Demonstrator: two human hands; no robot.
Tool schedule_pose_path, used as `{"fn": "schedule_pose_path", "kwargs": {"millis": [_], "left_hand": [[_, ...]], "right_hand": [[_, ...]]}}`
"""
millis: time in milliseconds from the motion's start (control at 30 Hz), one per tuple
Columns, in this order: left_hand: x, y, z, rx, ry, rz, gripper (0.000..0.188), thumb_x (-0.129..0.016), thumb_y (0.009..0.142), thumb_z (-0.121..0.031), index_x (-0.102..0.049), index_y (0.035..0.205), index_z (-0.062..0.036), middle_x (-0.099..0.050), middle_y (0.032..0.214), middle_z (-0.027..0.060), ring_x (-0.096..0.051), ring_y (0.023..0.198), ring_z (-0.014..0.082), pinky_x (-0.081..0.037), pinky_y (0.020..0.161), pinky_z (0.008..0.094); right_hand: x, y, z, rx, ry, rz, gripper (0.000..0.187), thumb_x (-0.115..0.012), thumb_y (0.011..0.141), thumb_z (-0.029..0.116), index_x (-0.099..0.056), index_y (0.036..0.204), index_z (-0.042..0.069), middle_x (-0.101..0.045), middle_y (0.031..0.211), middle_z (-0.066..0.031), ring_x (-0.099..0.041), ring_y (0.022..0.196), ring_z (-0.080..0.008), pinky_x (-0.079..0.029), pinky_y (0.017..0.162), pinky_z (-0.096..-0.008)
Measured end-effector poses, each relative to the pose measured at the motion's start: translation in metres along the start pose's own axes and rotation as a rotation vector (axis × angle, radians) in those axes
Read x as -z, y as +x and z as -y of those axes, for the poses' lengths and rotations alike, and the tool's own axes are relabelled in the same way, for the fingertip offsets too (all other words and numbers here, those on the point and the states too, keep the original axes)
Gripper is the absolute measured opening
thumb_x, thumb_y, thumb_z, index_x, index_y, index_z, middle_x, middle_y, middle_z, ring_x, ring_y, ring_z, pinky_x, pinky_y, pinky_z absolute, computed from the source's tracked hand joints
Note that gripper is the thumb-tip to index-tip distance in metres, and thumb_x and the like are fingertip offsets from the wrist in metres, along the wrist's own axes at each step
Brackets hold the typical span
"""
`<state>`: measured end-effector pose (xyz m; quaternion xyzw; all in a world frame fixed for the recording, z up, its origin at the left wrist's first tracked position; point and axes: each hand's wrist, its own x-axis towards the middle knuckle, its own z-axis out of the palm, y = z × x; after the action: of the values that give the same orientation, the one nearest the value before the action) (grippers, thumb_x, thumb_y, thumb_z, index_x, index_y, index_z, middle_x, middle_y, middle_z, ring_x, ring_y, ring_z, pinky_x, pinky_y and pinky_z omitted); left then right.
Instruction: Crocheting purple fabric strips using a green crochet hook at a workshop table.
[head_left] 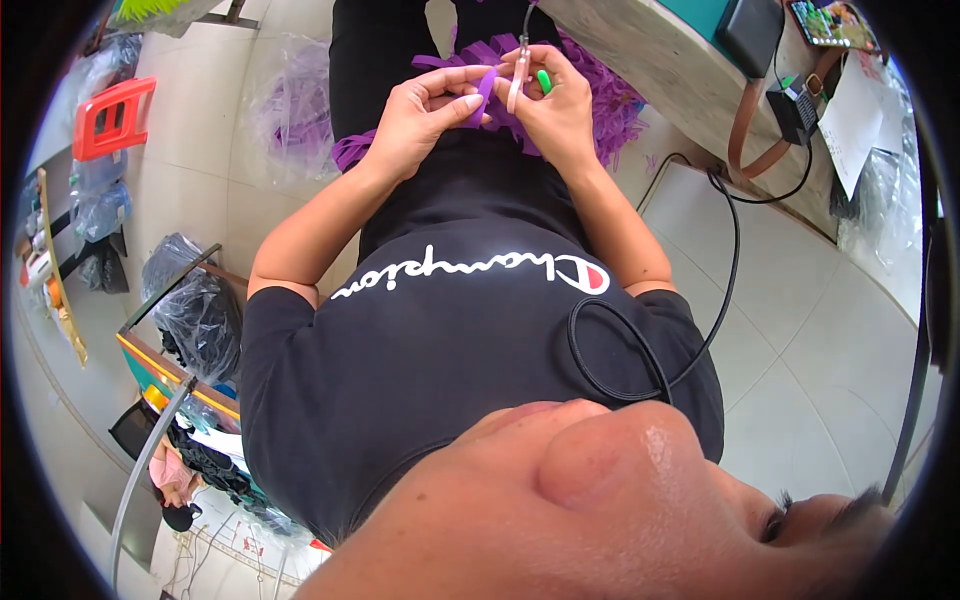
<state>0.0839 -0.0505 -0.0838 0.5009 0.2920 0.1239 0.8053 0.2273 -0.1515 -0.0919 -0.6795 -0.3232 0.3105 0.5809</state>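
My left hand [428,112] pinches a short purple strip [484,92] between thumb and fingers, above my lap. Close beside it, my right hand [556,108] is closed round a slim, pale pink tool [518,82], whose exact kind I cannot make out. A dark cord runs up from the tool's far end. A small bright green piece [544,82] shows between the fingers of the right hand. The fingertips of both hands nearly meet at the strip. Beneath and beyond the hands lies a heap of purple strips [615,115], spread over my dark-trousered legs.
A clear plastic bag [292,110] with purple pieces lies on the floor to the left, near a red plastic stool [114,118]. At the right, a table [640,60] carries a black case, a phone and a brown strap. A black cable [735,270] loops past my right arm.
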Motion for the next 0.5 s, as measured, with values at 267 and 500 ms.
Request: {"fn": "schedule_pose_path", "kwargs": {"millis": [267, 500], "left_hand": [[0.005, -0.001, -0.002, -0.048, 0.042, 0.054, 0.034, -0.064, 0.087, -0.003, -0.059, 0.12, 0.0016, -0.063, 0.089, 0.0046, -0.065, 0.081, 0.0124, -0.053, 0.08, 0.0258], [0.008, -0.003, -0.004, -0.069, 0.105, -0.002, 0.037, -0.063, 0.087, -0.002, -0.057, 0.123, 0.0018, -0.062, 0.092, 0.0047, -0.065, 0.083, 0.0128, -0.052, 0.081, 0.0244]], "right_hand": [[0.012, 0.013, -0.018, 0.095, -0.276, -0.275, 0.018, -0.07, 0.079, 0.001, -0.062, 0.095, -0.001, -0.066, 0.078, -0.0024, -0.062, 0.074, -0.0068, -0.05, 0.066, -0.0211], [0.023, 0.006, 0.013, 0.064, -0.187, -0.218, 0.021, -0.073, 0.08, 0.006, -0.064, 0.097, -0.001, -0.065, 0.079, -0.0027, -0.061, 0.072, -0.0066, -0.051, 0.066, -0.0223]]}}
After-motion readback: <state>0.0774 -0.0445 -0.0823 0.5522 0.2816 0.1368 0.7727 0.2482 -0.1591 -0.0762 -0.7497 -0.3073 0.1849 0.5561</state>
